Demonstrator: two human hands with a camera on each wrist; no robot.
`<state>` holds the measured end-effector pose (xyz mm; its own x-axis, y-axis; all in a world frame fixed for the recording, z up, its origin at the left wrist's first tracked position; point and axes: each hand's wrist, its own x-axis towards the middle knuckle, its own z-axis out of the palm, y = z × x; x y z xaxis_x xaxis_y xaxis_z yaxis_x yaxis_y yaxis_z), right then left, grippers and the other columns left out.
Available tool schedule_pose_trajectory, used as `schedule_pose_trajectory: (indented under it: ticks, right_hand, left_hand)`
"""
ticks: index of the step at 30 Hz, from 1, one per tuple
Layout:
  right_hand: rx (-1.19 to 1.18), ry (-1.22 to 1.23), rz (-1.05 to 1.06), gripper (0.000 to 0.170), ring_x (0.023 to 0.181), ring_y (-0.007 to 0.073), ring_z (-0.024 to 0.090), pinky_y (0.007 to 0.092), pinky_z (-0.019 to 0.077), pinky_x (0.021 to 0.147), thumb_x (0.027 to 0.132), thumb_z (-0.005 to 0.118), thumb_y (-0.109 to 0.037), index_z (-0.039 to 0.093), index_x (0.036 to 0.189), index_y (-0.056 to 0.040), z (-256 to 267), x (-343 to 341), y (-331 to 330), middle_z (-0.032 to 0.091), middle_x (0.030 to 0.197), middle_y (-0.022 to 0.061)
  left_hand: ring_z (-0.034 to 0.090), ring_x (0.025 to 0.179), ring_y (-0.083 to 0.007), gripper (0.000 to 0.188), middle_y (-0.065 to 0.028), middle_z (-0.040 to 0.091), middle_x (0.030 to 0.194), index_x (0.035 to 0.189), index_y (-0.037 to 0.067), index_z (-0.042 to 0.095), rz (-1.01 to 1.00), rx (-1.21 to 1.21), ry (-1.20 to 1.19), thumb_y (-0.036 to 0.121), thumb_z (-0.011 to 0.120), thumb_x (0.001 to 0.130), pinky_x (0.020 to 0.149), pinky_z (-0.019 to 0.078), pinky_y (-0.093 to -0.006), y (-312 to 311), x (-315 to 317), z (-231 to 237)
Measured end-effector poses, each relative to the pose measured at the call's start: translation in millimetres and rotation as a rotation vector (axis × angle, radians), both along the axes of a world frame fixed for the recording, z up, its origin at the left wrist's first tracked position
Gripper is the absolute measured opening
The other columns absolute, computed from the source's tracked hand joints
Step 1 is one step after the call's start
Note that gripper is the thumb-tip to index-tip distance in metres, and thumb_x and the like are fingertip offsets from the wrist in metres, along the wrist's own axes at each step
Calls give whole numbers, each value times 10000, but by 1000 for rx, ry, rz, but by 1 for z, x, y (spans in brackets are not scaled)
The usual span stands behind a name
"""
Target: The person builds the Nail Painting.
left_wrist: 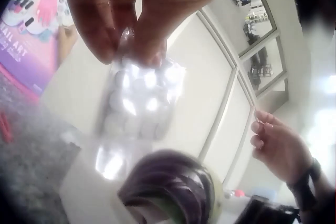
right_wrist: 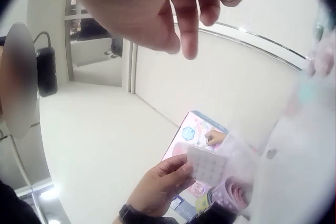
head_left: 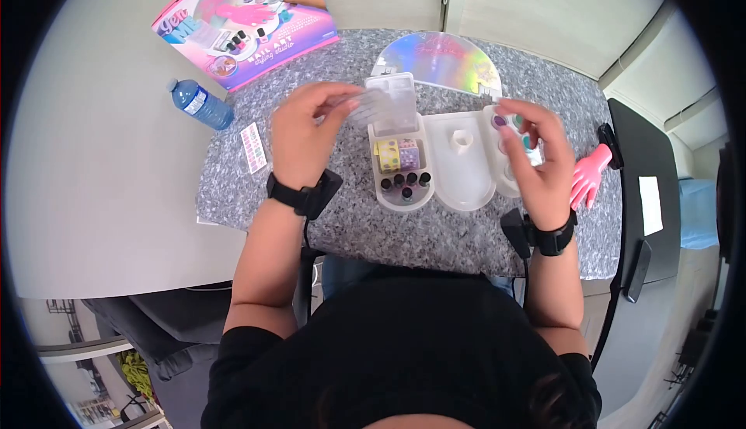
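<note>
My left hand pinches a clear sheet with rows of round dots between thumb and fingers. The sheet hangs over the left part of a white organizer tray, near its raised clear lid. Over the tray's right section, my right hand hovers with loosely bent, parted fingers and nothing visible between them. Small pots of coloured material lie below it, partly hidden. In the tray's left section are patterned tape rolls and several black-capped polish bottles.
A nail art box stands at the back left, with a water bottle and a sticker sheet nearby. Behind the tray lies a shiny semicircular panel. A pink model hand is at the right edge of the speckled table.
</note>
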<state>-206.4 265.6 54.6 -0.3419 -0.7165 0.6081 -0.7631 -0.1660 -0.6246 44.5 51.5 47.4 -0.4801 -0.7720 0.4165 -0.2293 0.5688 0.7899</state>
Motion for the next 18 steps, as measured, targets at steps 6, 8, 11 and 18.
schedule_pose_trajectory:
  ticks: [6,8,11,18]
  right_hand:
    - [-248,-425,-35,169,1069,136,687,294,514,961,1070,673,0,711,1234,-11,-47,-20,39,760,1152,70]
    - [-290,-466,-35,135,1084,146,688,309,518,1004,1088,642,20,690,1213,4,-50,-22,50,744,1149,75]
    - [-308,-482,-11,136,1091,143,685,306,516,1003,1086,643,21,691,1212,5,-55,-25,54,741,1154,75]
    - [-233,-525,-63,170,1136,166,686,329,507,1041,1092,628,-6,684,1252,6,-72,-36,54,741,1222,103]
  left_hand:
    - [738,882,-182,195,-96,802,1080,1142,75,855,-111,-81,-97,36,787,964,785,578,-297,-4,-25,-13]
    - [745,890,-206,195,-82,807,1068,1137,98,860,-114,-135,-234,59,795,957,779,576,-314,-2,-27,-14]
    - [744,906,-228,198,-64,809,1042,1130,118,866,-120,-177,-258,76,802,947,788,576,-339,0,-30,-16]
    - [714,884,-251,232,-62,779,1138,1146,159,868,-117,-504,-326,114,835,921,811,577,-362,5,-26,-26]
